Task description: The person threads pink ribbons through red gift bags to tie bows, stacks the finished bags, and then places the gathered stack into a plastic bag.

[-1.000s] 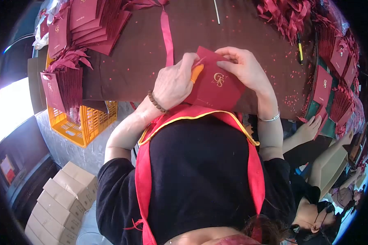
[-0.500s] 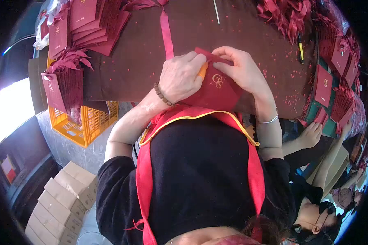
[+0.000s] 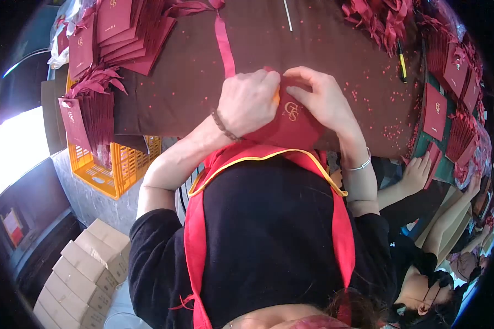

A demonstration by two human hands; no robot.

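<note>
In front of my apron, a dark red card-like paper piece [image 3: 299, 123] with a gold monogram lies tilted at the table's near edge. Over its upper left part my left hand [image 3: 250, 104] is closed in a fist. A small orange thing [image 3: 276, 97] shows beside that thumb; its kind is mostly hidden. My right hand [image 3: 325, 101] grips the paper piece at its upper right, thumb on the front and forefinger curved over the top edge. A dark red ribbon [image 3: 223, 46] runs up the brown cloth from behind my left hand.
Stacked dark red cards [image 3: 123, 33] lie at the left above a yellow crate [image 3: 110, 170]. Ribbons [image 3: 381, 22] and a yellow-black cutter [image 3: 402, 67] lie at upper right. Red paper dots are scattered about. At right, a co-worker's hand [image 3: 417, 174] touches a red piece.
My left hand has turned and shifted slightly right, covering more of the orange thing and the paper piece's top. My right hand has moved slightly. The co-worker's hand has shifted.
</note>
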